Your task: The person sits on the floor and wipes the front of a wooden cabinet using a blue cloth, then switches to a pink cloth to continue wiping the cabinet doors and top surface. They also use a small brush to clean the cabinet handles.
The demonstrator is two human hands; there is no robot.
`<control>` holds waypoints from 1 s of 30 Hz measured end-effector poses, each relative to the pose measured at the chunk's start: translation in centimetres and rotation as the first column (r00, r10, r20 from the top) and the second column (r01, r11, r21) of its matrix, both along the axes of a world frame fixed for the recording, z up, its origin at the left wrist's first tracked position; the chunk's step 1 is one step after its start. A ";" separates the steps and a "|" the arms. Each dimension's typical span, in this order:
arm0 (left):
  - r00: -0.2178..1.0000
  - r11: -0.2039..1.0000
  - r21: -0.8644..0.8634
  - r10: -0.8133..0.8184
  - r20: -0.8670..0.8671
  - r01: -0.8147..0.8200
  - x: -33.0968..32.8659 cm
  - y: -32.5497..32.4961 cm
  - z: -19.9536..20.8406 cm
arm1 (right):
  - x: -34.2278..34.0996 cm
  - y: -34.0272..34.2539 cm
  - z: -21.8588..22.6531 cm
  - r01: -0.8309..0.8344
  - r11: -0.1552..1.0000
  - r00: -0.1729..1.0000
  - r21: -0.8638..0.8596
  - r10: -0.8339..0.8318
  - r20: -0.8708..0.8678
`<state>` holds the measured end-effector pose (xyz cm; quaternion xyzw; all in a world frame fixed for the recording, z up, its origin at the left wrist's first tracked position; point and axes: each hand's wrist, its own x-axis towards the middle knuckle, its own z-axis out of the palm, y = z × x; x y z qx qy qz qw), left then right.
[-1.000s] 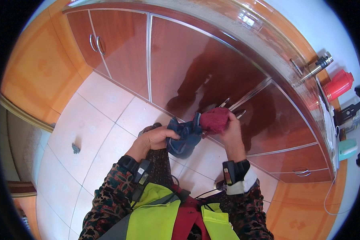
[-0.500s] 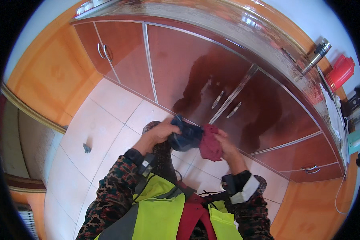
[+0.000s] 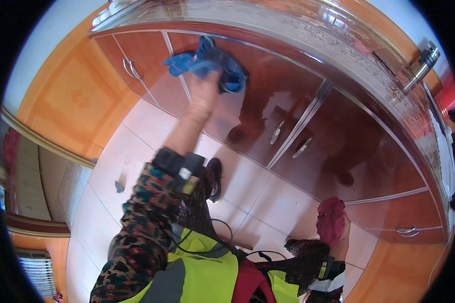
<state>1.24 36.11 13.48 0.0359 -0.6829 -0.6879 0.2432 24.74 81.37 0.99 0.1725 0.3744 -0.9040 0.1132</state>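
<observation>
Half a second earlier both hands were close together near the middle of the frame, with the two cloths touching; now they were well apart. The left hand (image 3: 205,93) had swung to the upper middle, closed on the bunched blue cloth (image 3: 229,70), which spread over the fingers in front of the dark red cabinet door (image 3: 288,83); whether it touched the door could not be told. The right hand (image 3: 346,230) had dropped to the lower right, gripping the crumpled red cloth (image 3: 330,219) near the knee, its fingers mostly hidden. The change suggested that the cloths were no longer being handled together, and that only the blue one was in play at the cabinet. As for brands or writing, none could be read on either cloth, the doors or the flask (image 3: 423,70) at upper right. A small white label (image 3: 185,173) showed on the left wrist's black device (image 3: 194,162), left of centre, its marks too small to make out.
</observation>
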 end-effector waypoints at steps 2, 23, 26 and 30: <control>0.929 0.913 -0.259 0.242 -0.279 -0.315 -2.0 3.2 -4.6 | -0.5 0.0 0.0 -0.144 0.989 0.981 -0.028 0.139 -0.133; 0.878 0.922 0.379 -0.116 0.465 -0.080 0.9 9.1 -16.4 | -1.0 5.5 -3.6 0.173 0.957 0.981 0.232 -0.148 -0.123; 0.983 0.987 0.090 0.123 0.138 -0.136 2.6 10.3 -8.6 | -1.1 5.6 -4.8 0.204 0.959 0.975 0.196 -0.182 -0.125; 0.985 0.988 -0.142 0.029 -0.173 -0.054 4.4 12.9 0.7 | -0.5 5.6 -5.0 0.227 0.965 0.960 0.133 -0.199 -0.197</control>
